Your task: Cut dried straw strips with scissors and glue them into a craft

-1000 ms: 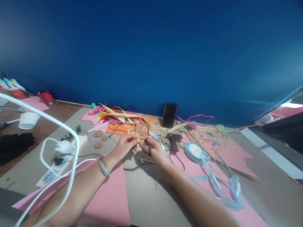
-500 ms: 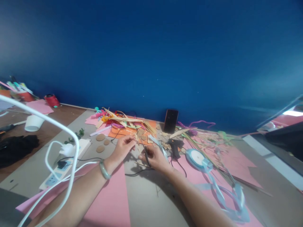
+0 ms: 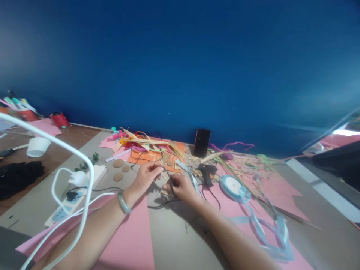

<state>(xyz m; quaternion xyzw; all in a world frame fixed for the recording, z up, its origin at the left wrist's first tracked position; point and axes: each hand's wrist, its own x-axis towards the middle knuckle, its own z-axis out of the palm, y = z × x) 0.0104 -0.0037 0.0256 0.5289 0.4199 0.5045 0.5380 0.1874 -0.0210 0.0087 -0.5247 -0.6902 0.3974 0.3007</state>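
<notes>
My left hand (image 3: 147, 175), with a pale green bangle (image 3: 123, 201) on the wrist, is closed in a pinch over the middle of the table. What its fingertips hold is too small to make out. Close beside it, my right hand (image 3: 182, 188) is wrapped round dark-handled scissors (image 3: 171, 183), whose tips point up and left toward the left fingertips. Tan scraps lie under and behind both hands. A black glue gun (image 3: 208, 175) rests just right of my right hand. Several round tan discs (image 3: 118, 163) lie left of my left hand.
A phone (image 3: 201, 143) leans on the blue wall. Blue ribbon (image 3: 232, 187) trails across pink paper on the right. A power strip (image 3: 63, 210) with a white cable (image 3: 89, 187) looping up stands on the left. Dried strips and orange paper (image 3: 152, 157) are heaped behind; a white cup (image 3: 38, 147) stands far left.
The scissors have turned slightly in my right hand, their tips now closer to the left fingertips. My left hand keeps its pinch. The whole view has shifted a little.
</notes>
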